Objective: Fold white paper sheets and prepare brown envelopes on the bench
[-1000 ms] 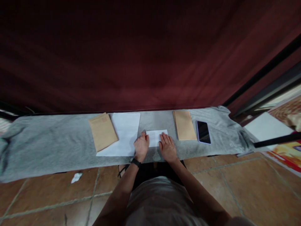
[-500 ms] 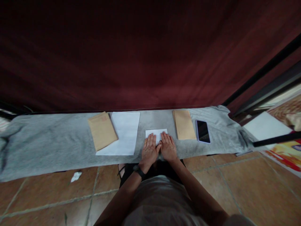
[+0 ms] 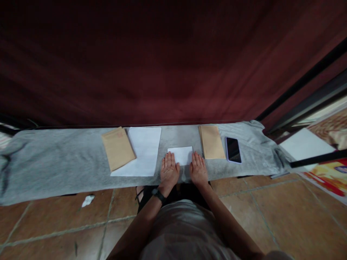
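Observation:
A small folded white paper point(image 3: 181, 154) lies on the grey cloth point(image 3: 65, 162) in front of me. My left hand point(image 3: 169, 170) lies flat and open on the cloth, its fingertips on the paper's left near corner; a dark band is on that wrist. My right hand point(image 3: 199, 169) also lies flat and open, fingertips at the paper's right near corner. Neither hand holds anything.
Left of the folded paper lie a white sheet point(image 3: 142, 150) and a brown envelope point(image 3: 117, 148) overlapping it. To the right are a stack of brown envelopes point(image 3: 212, 142) and a dark phone point(image 3: 233, 150). A dark red curtain hangs behind. A paper scrap point(image 3: 88, 200) lies on the tiled floor.
My hands, side by side on the folded paper half a second ago, have slid apart to its left and right near corners. Earlier, the left hand was at the paper's left edge.

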Demonstrator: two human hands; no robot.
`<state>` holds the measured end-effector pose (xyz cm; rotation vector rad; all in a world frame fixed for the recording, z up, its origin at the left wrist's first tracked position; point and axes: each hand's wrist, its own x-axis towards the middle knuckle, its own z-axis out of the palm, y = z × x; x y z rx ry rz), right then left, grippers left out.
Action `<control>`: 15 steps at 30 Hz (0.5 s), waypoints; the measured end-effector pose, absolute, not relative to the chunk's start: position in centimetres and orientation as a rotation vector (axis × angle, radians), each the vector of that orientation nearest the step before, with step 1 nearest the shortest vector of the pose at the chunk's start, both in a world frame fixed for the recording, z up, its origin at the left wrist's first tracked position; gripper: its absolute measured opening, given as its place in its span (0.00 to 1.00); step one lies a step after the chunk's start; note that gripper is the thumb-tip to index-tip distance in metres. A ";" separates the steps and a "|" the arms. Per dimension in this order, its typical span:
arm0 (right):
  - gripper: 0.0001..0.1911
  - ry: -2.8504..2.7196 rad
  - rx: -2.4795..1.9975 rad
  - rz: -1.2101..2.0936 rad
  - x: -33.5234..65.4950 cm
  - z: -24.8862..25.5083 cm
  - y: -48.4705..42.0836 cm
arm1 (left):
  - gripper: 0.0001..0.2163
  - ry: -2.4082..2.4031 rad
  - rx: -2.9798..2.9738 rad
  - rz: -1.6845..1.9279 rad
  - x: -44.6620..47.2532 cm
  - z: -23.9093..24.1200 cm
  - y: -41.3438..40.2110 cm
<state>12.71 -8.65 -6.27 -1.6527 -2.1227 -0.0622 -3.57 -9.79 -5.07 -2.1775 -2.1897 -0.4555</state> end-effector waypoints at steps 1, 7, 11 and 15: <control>0.28 -2.177 -1.592 -0.044 12.6 -6.1 -8.9 | 0.28 -2.191 -2.187 -0.447 -3.6 -5.0 -9.8; 0.24 -2.374 -1.389 0.038 11.7 -5.5 -10.0 | 0.27 -2.184 -2.223 -0.410 -3.8 -4.6 -9.9; 0.26 -2.295 -1.483 -0.008 13.0 -5.9 -10.3 | 0.27 -2.210 -2.193 -0.408 -3.7 -4.4 -9.8; 0.27 -2.307 -1.492 -0.019 14.1 -6.0 -10.6 | 0.26 -2.150 -2.288 -0.428 -2.2 -4.0 -9.9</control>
